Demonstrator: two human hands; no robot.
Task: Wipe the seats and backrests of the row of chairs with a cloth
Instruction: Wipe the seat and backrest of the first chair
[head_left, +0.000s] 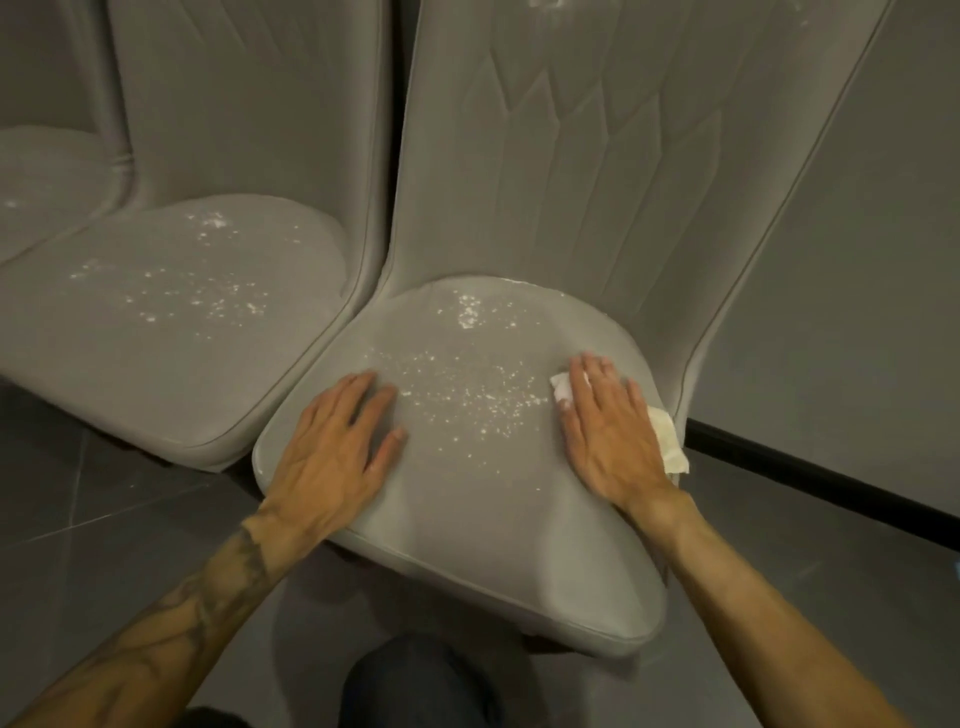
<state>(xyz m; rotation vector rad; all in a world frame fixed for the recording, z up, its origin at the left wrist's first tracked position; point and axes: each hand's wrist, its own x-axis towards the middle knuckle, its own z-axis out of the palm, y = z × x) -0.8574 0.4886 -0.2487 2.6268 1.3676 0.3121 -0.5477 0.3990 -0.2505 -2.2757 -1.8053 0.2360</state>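
Cloth (669, 441) under fingers (602, 384) of right hand (608, 447)

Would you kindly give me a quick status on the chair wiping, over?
Left hand flat on near seat, empty. Right hand pressing cloth on seat's right side. White specks between hands unwiped; nothing in the way.

A dark grey tiled floor (104, 509) with thin pale grout lines fills the lower left and lower right of the frame, meeting a plain light grey wall (857, 260) at the right along a black skirting strip (810, 477) that slants down toward the right edge.
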